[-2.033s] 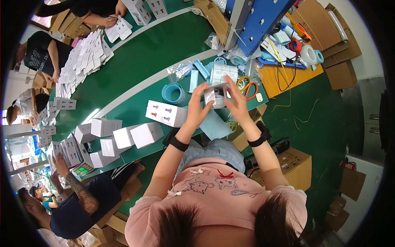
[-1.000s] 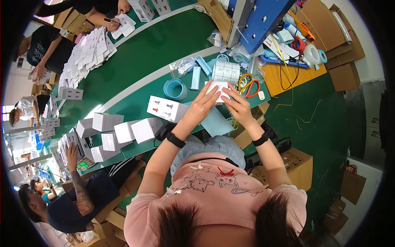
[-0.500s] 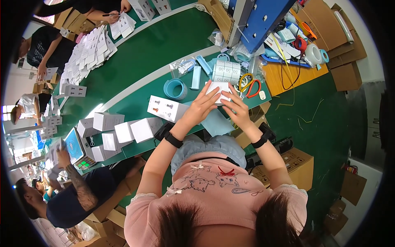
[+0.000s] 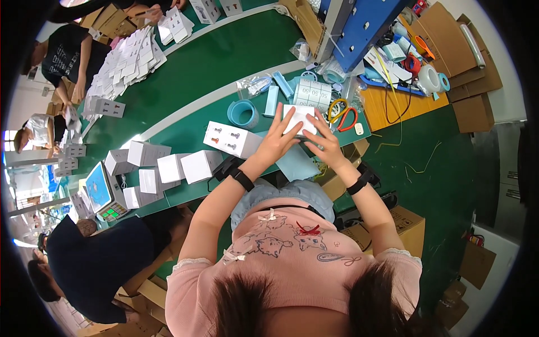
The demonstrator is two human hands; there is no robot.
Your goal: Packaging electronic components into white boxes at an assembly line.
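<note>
A small white box (image 4: 299, 117) stands on the green table in front of me. My left hand (image 4: 276, 140) lies against its left and near side, fingers stretched and spread. On its other side, the fingers of my right hand (image 4: 327, 145) are also apart and touch the box. Left of my hands is a white carton (image 4: 230, 139) printed with small pictures of hardware. Behind it sits a light-blue tape roll (image 4: 243, 114). Scissors (image 4: 347, 119) with red and yellow handles lie to the right, beside a roll of white labels (image 4: 313, 94). Beneath my wrists hangs a light-blue sheet (image 4: 297, 165).
Several white boxes (image 4: 200, 167) line the near table edge, up to a scale (image 4: 100, 188). A blue metal post (image 4: 370, 28) rises at the back right, near a tray (image 4: 393, 86) of tapes. A co-worker (image 4: 104, 264) bends at lower left. Flat white cartons (image 4: 126, 67) lie piled far left.
My fingers have spread wider over the white box. The co-worker at lower left has bent down, away from the scale. The whole view has shifted slightly.
</note>
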